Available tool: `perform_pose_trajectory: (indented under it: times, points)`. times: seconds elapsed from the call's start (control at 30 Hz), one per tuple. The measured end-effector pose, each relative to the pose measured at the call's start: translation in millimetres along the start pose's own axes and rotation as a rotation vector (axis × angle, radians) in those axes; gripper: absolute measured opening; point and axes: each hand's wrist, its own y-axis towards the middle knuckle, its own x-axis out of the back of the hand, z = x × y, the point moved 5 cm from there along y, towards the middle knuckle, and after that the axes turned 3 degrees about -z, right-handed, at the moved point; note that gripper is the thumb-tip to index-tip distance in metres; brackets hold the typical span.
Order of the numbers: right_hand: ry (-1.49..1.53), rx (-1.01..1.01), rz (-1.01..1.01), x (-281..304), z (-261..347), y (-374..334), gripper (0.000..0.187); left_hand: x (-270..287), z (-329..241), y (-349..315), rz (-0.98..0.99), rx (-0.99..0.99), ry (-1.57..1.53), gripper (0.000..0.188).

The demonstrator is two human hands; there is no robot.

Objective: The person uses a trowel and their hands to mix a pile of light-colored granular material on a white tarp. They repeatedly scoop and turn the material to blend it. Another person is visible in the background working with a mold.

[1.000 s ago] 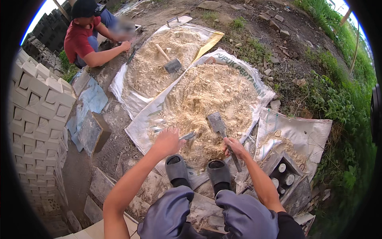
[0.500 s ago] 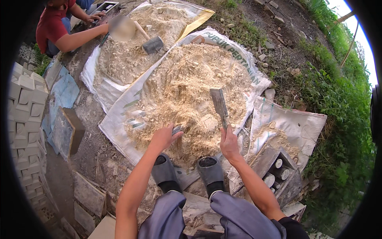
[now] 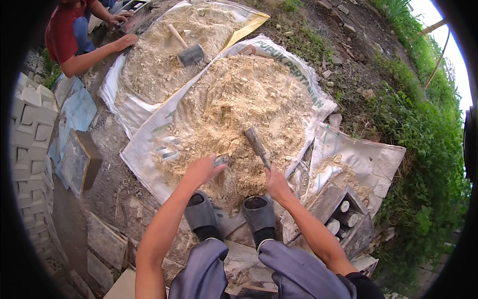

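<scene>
My left hand (image 3: 200, 171) is closed on a small grey piece (image 3: 220, 160), low over the near side of a heap of pale, crumbly powder (image 3: 234, 107). Its exact kind is hard to make out. In my right hand (image 3: 277, 183) is the narrow end of a flat, dusty, paddle-like tool (image 3: 257, 144). The tool's broad end points away from me and to the left, over the heap. Under the powder lies a white woven sack (image 3: 142, 149), spread out. My feet, in dark clogs (image 3: 203, 209), stand at its near edge.
Behind lies another powder-covered sack with a mallet (image 3: 190, 55). A co-worker in a red shirt (image 3: 59, 40) crouches at the far left. A wooden box of pale cylinders (image 3: 348, 219) stands right of my legs. Stacked pale blocks (image 3: 32, 129) line the left; plants grow right.
My right hand has moved left and slightly nearer, bringing the paddle-like tool lower over the heap and tilting it further. The left hand is nearly still. The co-worker's near arm has drawn back slightly.
</scene>
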Motion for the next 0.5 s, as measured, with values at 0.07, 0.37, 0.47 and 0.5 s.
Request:
perform_pose_trajectory:
  times: [0.07,0.37,0.47,0.5]
  points:
    - [0.016,0.089,-0.059,-8.1,-8.7,5.5,0.035,-1.2,9.3,2.6,0.008,-0.031,-0.038,0.06]
    - [0.73,-0.174,-0.087,1.4,-40.5,-11.1,0.039,25.3,-31.3,-26.0,-0.463,-0.037,0.212,0.044]
    - [0.77,-0.132,-0.075,10.8,-37.5,-15.1,0.04,26.5,-27.7,-31.5,-0.788,-0.163,0.277,0.037]
    - [0.794,-0.127,-0.061,13.0,-35.3,-14.6,0.04,28.6,-25.7,-33.3,-0.849,-0.167,0.279,0.038]
